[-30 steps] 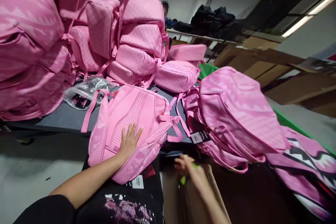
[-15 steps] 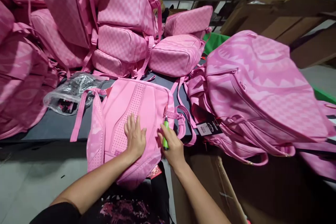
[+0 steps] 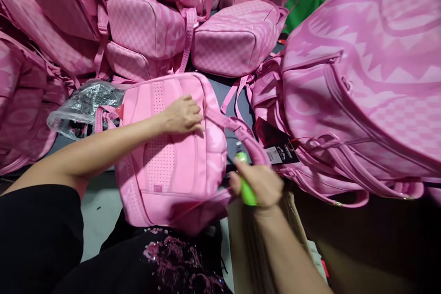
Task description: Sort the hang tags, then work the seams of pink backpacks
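A pink backpack (image 3: 188, 165) lies back panel up at the table's front edge, its lower end over my lap. My left hand (image 3: 184, 115) rests on that panel, fingers curled closed near the right shoulder strap (image 3: 223, 119); what they pinch, if anything, is hidden. Off the backpack's right side, my right hand (image 3: 262, 183) is blurred by motion. It is closed around a bright green tool (image 3: 247, 190) with a metallic tip, whose exact kind I cannot make out. The strap loops over beside this hand.
Pink checkered backpacks (image 3: 138, 23) are piled at the back and left. A large pink backpack (image 3: 361, 78) stands at right, with a black hang tag (image 3: 284, 154). A clear plastic bag (image 3: 86, 101) lies left on the dark table. Below right is a cardboard box (image 3: 241, 248).
My left hand has gone from spread flat to curled and moved up the panel. My right hand, holding the green tool, has swung right, away from the strap's base. The view has come closer.
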Tool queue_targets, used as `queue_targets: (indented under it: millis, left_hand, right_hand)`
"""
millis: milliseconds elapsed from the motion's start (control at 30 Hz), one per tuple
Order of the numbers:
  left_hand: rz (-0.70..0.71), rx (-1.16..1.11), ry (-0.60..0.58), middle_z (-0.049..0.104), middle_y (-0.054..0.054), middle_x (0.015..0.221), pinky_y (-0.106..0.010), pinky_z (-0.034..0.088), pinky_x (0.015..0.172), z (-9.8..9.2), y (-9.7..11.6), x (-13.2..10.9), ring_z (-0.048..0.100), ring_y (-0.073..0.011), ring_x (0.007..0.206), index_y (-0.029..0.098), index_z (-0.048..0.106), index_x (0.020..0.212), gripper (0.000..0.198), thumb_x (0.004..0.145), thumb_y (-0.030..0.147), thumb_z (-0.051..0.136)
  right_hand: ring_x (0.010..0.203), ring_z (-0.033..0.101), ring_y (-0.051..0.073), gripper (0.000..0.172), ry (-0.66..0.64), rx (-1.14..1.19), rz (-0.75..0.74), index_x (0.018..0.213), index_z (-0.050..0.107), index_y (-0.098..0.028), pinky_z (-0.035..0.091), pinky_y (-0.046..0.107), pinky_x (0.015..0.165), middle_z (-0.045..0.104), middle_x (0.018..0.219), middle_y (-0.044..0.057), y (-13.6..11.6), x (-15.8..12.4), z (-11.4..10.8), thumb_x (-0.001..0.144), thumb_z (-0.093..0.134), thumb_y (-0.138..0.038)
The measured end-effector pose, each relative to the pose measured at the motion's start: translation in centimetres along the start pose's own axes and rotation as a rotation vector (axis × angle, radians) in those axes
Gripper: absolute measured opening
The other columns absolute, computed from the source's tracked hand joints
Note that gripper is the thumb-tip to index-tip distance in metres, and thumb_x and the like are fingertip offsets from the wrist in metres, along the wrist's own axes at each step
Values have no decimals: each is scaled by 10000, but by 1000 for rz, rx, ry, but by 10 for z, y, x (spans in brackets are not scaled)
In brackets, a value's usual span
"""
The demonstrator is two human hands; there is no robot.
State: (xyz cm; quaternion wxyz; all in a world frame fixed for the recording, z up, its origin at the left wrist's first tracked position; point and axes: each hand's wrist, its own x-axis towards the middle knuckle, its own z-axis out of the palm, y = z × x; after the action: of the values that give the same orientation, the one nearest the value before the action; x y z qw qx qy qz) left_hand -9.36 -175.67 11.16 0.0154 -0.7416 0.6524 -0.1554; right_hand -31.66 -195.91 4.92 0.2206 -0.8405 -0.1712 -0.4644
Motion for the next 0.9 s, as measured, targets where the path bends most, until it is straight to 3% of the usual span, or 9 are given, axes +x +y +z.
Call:
queue_targets:
  millis: [100,267,400,467,533,633,733,833,900]
  left_hand:
    - [-54,-12,48,625,-55,744,-406,335,795,-10,-2,-8,502,-191,731,189,642,758,638,1020,617,247]
    - [-125,-48,-31,662,-68,908,-433,378,901,-5,5,-15,546,-211,892,174,683,804,646,995,662,306]
    - [-201,-14,-81,638,-62,982,-523,315,1108,-11,-35,-20,540,-229,1092,131,701,849,707,980,696,296]
    - [-249,10,-46,623,-49,989,-554,251,1164,-21,-58,-24,527,-238,1156,140,699,858,698,965,713,315]
    - [-274,13,-22,614,-50,1013,-593,230,1170,-29,-67,-30,509,-253,1185,149,686,859,695,931,755,354]
    - [-200,-25,-68,621,-73,1036,-601,307,1123,-28,-44,-38,507,-248,1121,143,666,885,715,894,799,381]
    - [-137,-40,-78,638,-59,915,-550,369,1102,-15,-3,-44,530,-230,967,176,666,895,631,877,775,467]
    - [-141,-15,15,639,-34,866,-518,345,1140,-8,27,-48,521,-217,918,204,660,876,500,906,684,527]
    - [-120,9,98,639,-21,872,-482,337,1161,-7,37,-49,516,-207,931,213,652,860,401,960,578,518]
  right_hand:
    - [551,587,138,351,-26,-19,-46,1214,710,-258,470,306,623,694,662,-11,20,16,-14,868,730,-309]
    - [528,563,130,357,-89,5,-71,1263,632,-166,432,298,568,646,628,-21,-1,-14,27,910,635,-227]
    - [486,521,119,278,-97,-99,-38,1179,653,-161,415,296,539,602,578,-40,-24,-55,53,911,608,-220]
    - [467,512,119,260,-97,-96,-47,1153,662,-166,417,296,524,602,565,-41,-28,-64,55,905,608,-224]
    - [463,530,121,290,-86,-55,-33,1181,653,-164,433,293,514,629,579,-34,-29,-64,51,895,631,-204]
    - [581,658,153,412,-48,46,104,1273,626,-186,537,305,589,745,758,24,-34,-44,39,868,681,-133]
    - [719,744,182,392,25,194,480,1263,639,-224,620,320,693,779,917,50,-52,-5,30,883,680,-138]
    - [645,737,177,256,124,500,842,1215,624,-197,637,331,622,751,839,38,-69,32,42,974,571,-263]
    - [638,736,184,242,228,629,886,1178,606,-185,633,339,581,737,835,47,-72,41,61,992,535,-322]
